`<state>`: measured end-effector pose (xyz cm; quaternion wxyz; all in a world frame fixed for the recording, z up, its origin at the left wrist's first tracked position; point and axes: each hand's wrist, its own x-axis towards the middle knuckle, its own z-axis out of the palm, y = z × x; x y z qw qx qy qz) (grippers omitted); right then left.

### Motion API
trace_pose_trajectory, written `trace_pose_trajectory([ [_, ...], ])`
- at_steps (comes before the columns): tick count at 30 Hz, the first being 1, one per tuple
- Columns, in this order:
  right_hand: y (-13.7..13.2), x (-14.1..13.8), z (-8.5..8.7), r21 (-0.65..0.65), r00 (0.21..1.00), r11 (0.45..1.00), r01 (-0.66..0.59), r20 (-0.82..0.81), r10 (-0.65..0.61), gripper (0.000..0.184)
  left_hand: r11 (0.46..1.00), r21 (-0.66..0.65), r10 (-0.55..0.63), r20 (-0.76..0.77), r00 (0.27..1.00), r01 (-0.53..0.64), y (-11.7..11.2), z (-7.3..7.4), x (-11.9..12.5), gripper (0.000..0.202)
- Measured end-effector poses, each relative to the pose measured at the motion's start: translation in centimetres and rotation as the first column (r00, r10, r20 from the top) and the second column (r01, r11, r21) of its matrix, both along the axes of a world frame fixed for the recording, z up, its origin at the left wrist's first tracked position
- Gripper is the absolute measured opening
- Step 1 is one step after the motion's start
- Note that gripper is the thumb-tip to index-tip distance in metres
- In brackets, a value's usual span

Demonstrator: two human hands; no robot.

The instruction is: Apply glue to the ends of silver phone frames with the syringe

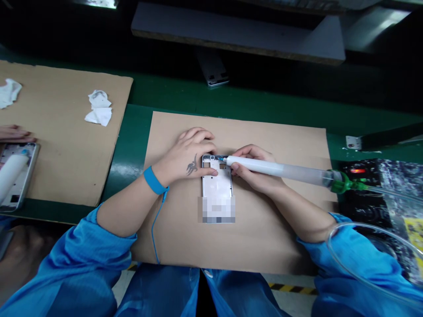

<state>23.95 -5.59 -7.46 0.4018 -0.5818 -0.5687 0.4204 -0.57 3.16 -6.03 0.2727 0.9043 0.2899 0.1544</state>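
Observation:
A metal phone frame (pixel 216 189) with a white inner plate lies on a cardboard sheet (pixel 274 237), its lower end covered by a blurred patch. My left hand (pixel 188 154) presses on its upper left corner, fingers curled over the top edge. My right hand (pixel 251 169) grips a large dispensing syringe (pixel 280 171) with white contents and a green fitting. The syringe's tip touches the frame's top edge, near a small blue spot. A blue wrist strap (pixel 154 180) circles my left wrist, and its coiled cord runs down across the cardboard.
A clear tube (pixel 363 229) curves from the syringe past my right arm. At left, a co-worker's hand (pixel 13 133) lies near another phone frame (pixel 16 176) and a white syringe, beside a second cardboard sheet (pixel 66 132) with white tissues (pixel 99 108). The bench is green.

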Motion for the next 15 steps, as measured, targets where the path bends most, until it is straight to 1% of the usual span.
trace_pose_trajectory([
  [5, 0.0, 0.0, -0.1, -0.022, 1.0, 1.0, -0.008, 0.002, 0.008, 0.044, 1.0, 0.007, -0.001, -0.003, 1.0, 0.001, -0.1, -0.1, 0.0, 0.058],
  [8, -0.4, 0.1, -0.3, 0.024, 0.999, 0.999, 0.023, -0.043, -0.022, 0.046, 1.0, 0.016, -0.003, 0.0, 1.0, 0.003, 0.0, -0.1, 0.0, 0.06],
  [10, -0.8, 0.4, -0.4, 0.118, 0.994, 0.99, 0.082, -0.079, -0.073, 0.046, 1.0, 0.013, -0.01, 0.01, 1.0, 0.01, 0.3, 0.0, -0.1, 0.062],
  [11, -1.0, 0.6, -0.4, 0.178, 0.993, 0.979, 0.099, -0.083, -0.085, 0.044, 1.0, 0.015, 0.001, 0.022, 1.0, -0.001, 0.5, 0.1, -0.2, 0.062],
  [12, -1.2, 0.8, -0.4, 0.245, 0.995, 0.965, 0.091, -0.068, -0.076, 0.042, 0.999, 0.024, 0.031, 0.037, 0.999, -0.032, 0.8, 0.1, -0.4, 0.062],
  [13, -1.3, 1.0, -0.4, 0.314, 0.999, 0.948, 0.049, -0.031, -0.041, 0.042, 0.995, 0.046, 0.085, 0.054, 0.995, -0.087, 1.1, 0.0, -0.6, 0.062],
  [14, -1.4, 1.2, -0.4, 0.38, 1.0, 0.925, -0.026, 0.026, 0.017, 0.045, 0.984, 0.078, 0.158, 0.066, 0.985, -0.163, 1.5, -0.1, -0.9, 0.063],
  [15, -1.5, 1.2, -0.4, 0.433, 0.991, 0.892, -0.129, 0.096, 0.097, 0.05, 0.963, 0.117, 0.237, 0.073, 0.969, -0.245, 1.8, -0.3, -1.1, 0.064],
])
